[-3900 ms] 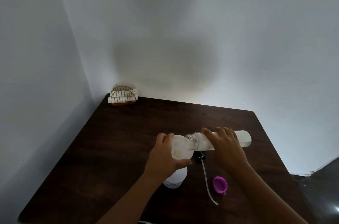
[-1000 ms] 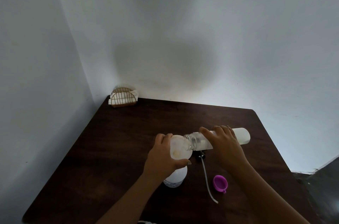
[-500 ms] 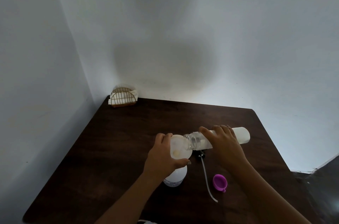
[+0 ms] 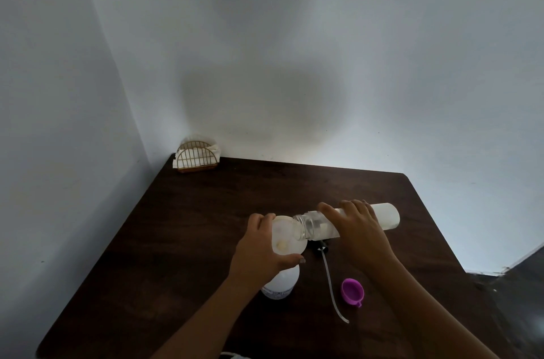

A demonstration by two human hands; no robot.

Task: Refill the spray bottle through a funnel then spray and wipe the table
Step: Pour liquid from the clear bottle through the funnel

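A white spray bottle (image 4: 281, 283) stands upright on the dark wooden table (image 4: 191, 226) with a pale funnel (image 4: 287, 236) set in its neck. My left hand (image 4: 259, 252) grips the funnel's rim. My right hand (image 4: 357, 227) holds a clear water bottle (image 4: 385, 216) almost horizontal, its open mouth over the funnel. The spray head with its long dip tube (image 4: 331, 285) lies on the table to the right of the spray bottle. A purple cap (image 4: 352, 291) lies beside the tube.
A gold wire napkin holder (image 4: 196, 156) with white napkins stands in the table's far left corner against the walls. The table's right edge drops off to a dark floor (image 4: 518, 285).
Almost nothing has moved. Both hands keep the same hold, with the water bottle tipped at the funnel throughout.
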